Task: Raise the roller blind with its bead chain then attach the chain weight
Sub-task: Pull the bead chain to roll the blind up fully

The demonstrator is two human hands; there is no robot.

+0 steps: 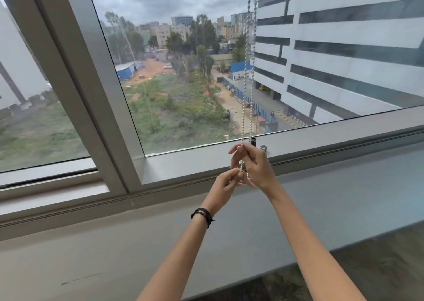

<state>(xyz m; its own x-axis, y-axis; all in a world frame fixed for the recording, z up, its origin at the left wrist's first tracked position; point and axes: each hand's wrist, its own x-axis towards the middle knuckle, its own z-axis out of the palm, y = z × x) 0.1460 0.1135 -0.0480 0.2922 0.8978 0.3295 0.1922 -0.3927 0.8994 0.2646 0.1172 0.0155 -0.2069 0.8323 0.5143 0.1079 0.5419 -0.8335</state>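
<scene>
A white bead chain (pixel 244 89) hangs in two strands in front of the window glass, from the top edge down to my hands. My right hand (pixel 254 163) is closed around the chain near the lower window frame, with a dark object, apparently the chain weight (pixel 252 141), sticking up above its fingers. Just below, my left hand (pixel 227 181) pinches the chain's lower end between thumb and fingertips. The roller blind itself is out of view above.
A grey window frame (pixel 206 160) runs under the glass, with a small metal handle (pixel 263 148) right of my hands. A thick mullion (pixel 91 89) slants at the left. A grey sill (pixel 114 243) lies below, with a dark stone ledge (pixel 390 266) at the lower right.
</scene>
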